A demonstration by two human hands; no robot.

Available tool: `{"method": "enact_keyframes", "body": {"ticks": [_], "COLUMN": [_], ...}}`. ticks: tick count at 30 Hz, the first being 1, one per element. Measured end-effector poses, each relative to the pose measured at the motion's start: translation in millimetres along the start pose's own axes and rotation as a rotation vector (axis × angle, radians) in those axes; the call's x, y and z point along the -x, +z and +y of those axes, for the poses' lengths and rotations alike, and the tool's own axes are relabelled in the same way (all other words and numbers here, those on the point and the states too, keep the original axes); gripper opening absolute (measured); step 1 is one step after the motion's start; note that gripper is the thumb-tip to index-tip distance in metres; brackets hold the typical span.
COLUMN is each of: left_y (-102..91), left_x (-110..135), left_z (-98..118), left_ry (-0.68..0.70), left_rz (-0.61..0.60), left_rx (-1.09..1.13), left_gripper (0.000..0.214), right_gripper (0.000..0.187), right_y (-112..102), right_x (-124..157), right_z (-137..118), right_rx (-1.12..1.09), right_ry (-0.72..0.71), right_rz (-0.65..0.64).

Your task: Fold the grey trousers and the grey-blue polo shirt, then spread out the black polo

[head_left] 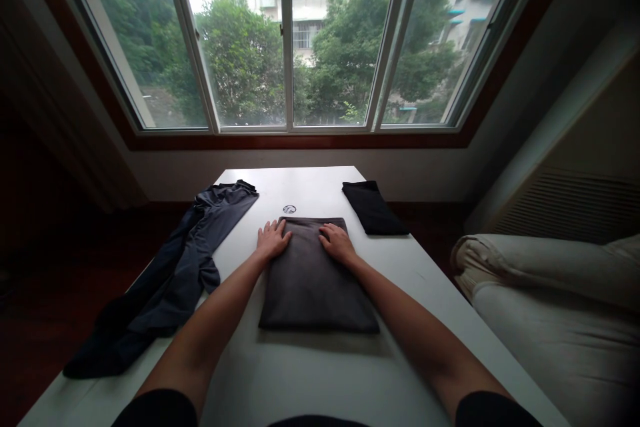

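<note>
A dark grey garment (317,280), folded into a flat, neat rectangle, lies in front of me on the white table (300,373). My left hand (273,240) rests at its far left corner, fingers spread and palm down. On the far right part of the cloth lies my right hand (338,242), palm down, its fingers loosely bent and apart. Neither hand grips the fabric. What kind of garment it is cannot be made out in its folded form.
Along the table's left side lies a crumpled dark blue-grey garment (185,267), hanging partly over the edge. A folded black cloth (375,208) sits at the right edge. Beyond the grey garment is a small round dark emblem (289,209). A pale sofa (555,307) stands right; a window (290,47) is ahead.
</note>
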State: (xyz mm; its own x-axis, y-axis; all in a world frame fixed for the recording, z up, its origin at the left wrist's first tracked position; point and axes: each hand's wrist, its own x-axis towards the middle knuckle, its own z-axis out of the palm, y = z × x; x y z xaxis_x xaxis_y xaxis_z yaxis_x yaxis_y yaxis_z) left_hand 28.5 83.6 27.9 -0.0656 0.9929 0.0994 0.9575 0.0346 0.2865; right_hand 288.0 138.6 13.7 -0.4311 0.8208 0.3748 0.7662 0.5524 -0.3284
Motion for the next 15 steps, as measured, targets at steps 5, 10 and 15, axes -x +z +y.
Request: {"method": "enact_keyframes", "body": {"ticks": [5, 10, 15], "left_y": [-18.1, -32.1, -54.1], "left_x": [39.7, 106.9, 179.3], "left_z": [-24.0, -32.2, -8.9], "left_ry": [0.06, 0.241, 0.552], "left_rz": [0.077, 0.145, 0.04], "left_rx": [-0.012, 0.017, 0.102], "left_gripper": [0.058, 0.045, 0.021], "right_gripper": [0.033, 0.029, 0.027], "right_y": [-22.3, -53.5, -85.6], "right_x": [-1.1, 32.1, 109.6], "right_z": [-2.9, -12.2, -39.7], "right_rx": [-0.111, -0.139, -0.179], "right_ry": [-0.025, -0.134, -0.258], "right_rz": [-0.097, -0.218, -0.278]}}
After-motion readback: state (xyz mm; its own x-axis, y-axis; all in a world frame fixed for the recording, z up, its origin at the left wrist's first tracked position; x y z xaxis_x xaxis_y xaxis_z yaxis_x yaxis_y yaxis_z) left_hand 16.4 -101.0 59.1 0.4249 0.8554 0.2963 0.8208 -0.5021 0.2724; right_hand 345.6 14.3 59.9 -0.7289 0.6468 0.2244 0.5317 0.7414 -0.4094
